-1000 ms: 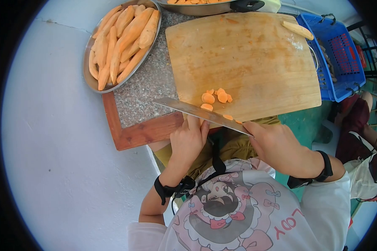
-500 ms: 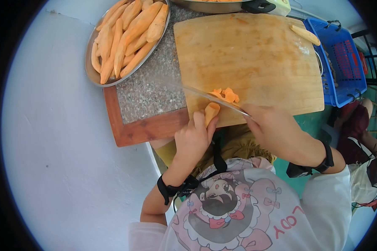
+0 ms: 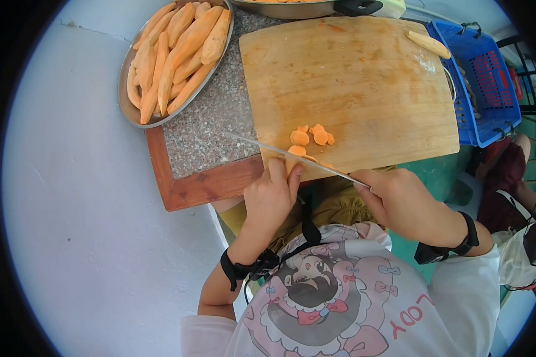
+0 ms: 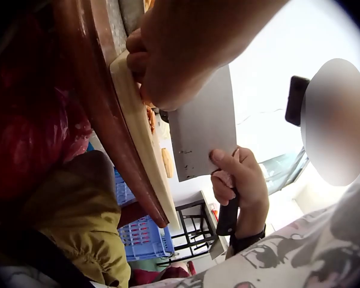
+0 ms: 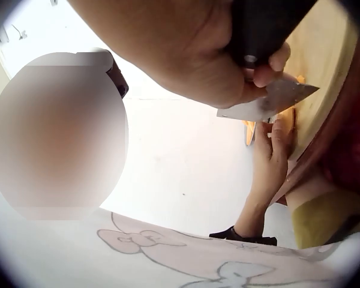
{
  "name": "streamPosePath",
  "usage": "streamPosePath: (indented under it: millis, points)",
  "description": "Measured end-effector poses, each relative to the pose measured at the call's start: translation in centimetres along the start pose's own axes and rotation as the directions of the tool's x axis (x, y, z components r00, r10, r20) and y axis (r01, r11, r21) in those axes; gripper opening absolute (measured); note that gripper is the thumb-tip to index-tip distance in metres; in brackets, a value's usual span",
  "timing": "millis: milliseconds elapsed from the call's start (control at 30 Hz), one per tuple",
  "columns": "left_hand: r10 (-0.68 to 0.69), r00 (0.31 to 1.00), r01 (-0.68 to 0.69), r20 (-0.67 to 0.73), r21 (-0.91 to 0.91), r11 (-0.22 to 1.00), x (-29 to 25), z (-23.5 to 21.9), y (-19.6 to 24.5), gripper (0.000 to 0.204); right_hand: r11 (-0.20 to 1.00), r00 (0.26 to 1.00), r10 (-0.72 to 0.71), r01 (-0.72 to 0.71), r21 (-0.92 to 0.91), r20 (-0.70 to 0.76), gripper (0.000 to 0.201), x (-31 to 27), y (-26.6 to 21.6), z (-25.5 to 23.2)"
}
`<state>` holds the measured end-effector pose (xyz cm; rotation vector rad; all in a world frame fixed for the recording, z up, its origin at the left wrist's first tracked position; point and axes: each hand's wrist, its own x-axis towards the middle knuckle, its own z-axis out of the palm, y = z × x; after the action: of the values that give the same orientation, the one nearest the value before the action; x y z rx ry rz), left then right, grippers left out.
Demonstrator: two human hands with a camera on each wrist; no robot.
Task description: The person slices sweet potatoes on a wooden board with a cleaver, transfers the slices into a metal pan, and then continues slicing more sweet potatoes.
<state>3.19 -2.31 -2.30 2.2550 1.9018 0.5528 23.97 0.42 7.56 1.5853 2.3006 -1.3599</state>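
Observation:
In the head view, my left hand (image 3: 268, 193) grips a peeled sweet potato (image 3: 290, 161) at the near left edge of the wooden cutting board (image 3: 357, 77). My right hand (image 3: 402, 199) holds a cleaver (image 4: 204, 123) by its black handle (image 4: 228, 217). The blade stands on edge across the sweet potato's end, just beyond my left fingertips, its tip reaching out past the board's left side. Several orange sweet potato slices (image 3: 299, 138) lie on the board beyond the blade. From the right wrist view, the left fingers (image 5: 278, 141) appear close under the blade.
An oval metal tray (image 3: 125, 101) heaped with peeled sweet potatoes (image 3: 190, 44) stands at the left on the stone tabletop (image 3: 202, 131). Behind the board is a pan (image 3: 292, 8) of slices. Another peeled piece (image 3: 427, 44) lies at the far right corner, beside a blue basket (image 3: 469, 119).
Half a second ago the cleaver was apart from the sweet potato, whose end was tilted up. Now the sweet potato is lowered and the blade is back across its end.

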Motion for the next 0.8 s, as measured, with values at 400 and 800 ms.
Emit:
streamPosePath:
  millis: [400,800]
  points:
    - [0.049,0.999,-0.049,-0.013,-0.021,0.999,-0.1,0.4,-0.7,0.035,0.964,0.987,-0.154,0.141,-0.224,-0.045,0.013,1.1,-0.8,1.5]
    - [-0.043,0.999,0.043,0.002,-0.118,0.992,-0.2,-1.1,0.4,0.038,0.957,0.957,-0.244,0.210,-0.202,-0.158,0.010,3.7,0.7,1.6]
